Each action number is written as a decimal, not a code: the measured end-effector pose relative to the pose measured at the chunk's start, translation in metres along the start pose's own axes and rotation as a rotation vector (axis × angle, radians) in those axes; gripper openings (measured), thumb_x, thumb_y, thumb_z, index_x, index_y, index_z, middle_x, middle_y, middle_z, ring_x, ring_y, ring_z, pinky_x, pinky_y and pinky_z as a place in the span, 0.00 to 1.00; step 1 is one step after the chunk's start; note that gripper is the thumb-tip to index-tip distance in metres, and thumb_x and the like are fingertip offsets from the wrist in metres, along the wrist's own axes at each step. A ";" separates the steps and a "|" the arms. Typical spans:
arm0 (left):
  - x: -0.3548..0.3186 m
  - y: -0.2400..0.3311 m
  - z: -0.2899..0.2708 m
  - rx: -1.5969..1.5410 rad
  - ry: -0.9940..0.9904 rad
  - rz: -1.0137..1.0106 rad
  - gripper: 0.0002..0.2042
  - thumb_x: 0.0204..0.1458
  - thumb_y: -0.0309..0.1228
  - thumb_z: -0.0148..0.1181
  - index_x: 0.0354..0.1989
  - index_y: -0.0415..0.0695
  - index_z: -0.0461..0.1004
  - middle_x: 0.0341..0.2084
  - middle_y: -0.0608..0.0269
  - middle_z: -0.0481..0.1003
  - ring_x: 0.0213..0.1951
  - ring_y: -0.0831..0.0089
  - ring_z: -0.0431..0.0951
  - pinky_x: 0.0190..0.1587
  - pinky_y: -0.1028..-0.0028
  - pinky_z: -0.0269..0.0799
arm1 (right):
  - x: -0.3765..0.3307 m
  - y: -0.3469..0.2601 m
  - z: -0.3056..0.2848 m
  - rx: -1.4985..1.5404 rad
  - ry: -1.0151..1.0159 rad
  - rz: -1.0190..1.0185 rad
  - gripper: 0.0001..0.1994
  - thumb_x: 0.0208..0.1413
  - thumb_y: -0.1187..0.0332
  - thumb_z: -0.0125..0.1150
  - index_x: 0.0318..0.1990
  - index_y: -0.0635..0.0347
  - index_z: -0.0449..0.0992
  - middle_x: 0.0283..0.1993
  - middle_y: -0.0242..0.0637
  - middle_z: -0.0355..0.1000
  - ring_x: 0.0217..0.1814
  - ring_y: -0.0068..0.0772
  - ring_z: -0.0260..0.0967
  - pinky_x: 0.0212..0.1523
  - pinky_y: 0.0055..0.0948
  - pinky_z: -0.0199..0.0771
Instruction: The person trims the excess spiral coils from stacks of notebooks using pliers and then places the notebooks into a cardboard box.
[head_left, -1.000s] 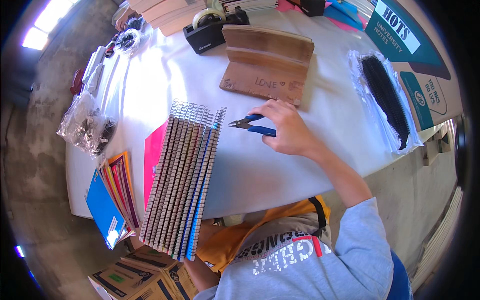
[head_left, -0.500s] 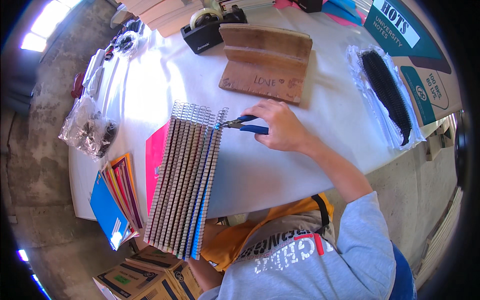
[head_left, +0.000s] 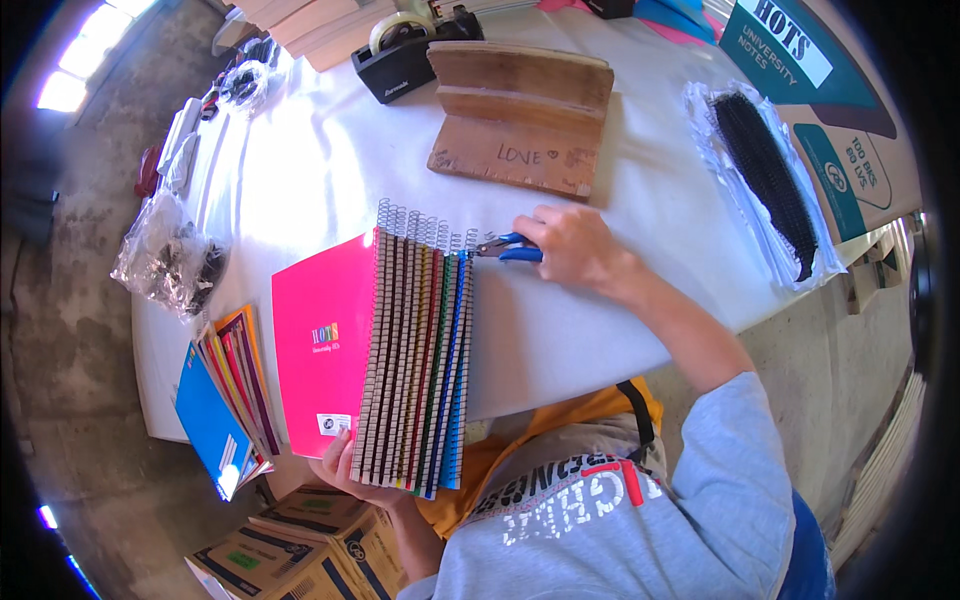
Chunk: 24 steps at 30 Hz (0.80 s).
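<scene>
A fanned stack of spiral-bound notebooks (head_left: 415, 350) lies on the white table (head_left: 300, 170), a pink cover showing on the left. Excess wire coil ends (head_left: 420, 228) stick out at the far edge. My right hand (head_left: 572, 247) grips blue-handled pliers (head_left: 505, 248), whose jaws touch the coil end of the rightmost notebook. My left hand (head_left: 350, 470) holds the stack's near edge from below, at the table's front edge, fingers partly hidden under the books.
A wooden block jig (head_left: 520, 115) and a black tape dispenser (head_left: 400, 55) stand at the back. A bag of black spiral coils (head_left: 765, 175) lies right. A clear bag of small parts (head_left: 170, 260) and more coloured notebooks (head_left: 225, 400) sit left. Cardboard boxes (head_left: 300, 555) are below.
The pliers moved left from open table to the coil ends at the stack's far edge. My left hand came into view at the stack's near edge; the pink cover shows more.
</scene>
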<state>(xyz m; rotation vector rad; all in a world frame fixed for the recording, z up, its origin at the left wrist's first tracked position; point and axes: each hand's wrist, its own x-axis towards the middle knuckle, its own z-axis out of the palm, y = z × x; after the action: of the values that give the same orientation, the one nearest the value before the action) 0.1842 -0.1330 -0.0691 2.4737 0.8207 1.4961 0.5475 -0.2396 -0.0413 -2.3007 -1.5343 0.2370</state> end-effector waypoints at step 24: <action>0.002 -0.002 0.000 0.066 0.060 0.011 0.16 0.50 0.36 0.60 0.43 0.43 0.64 0.36 0.60 0.71 0.42 0.64 0.72 0.48 0.61 0.68 | -0.008 -0.013 -0.022 0.228 0.344 -0.100 0.23 0.35 0.69 0.64 0.45 0.56 0.73 0.42 0.37 0.68 0.50 0.41 0.64 0.57 0.37 0.59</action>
<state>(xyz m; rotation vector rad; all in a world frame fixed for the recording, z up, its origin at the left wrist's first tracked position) 0.1844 -0.1302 -0.0683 2.4944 0.8827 1.5793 0.5408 -0.2474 -0.0169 -1.9612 -1.3651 -0.0122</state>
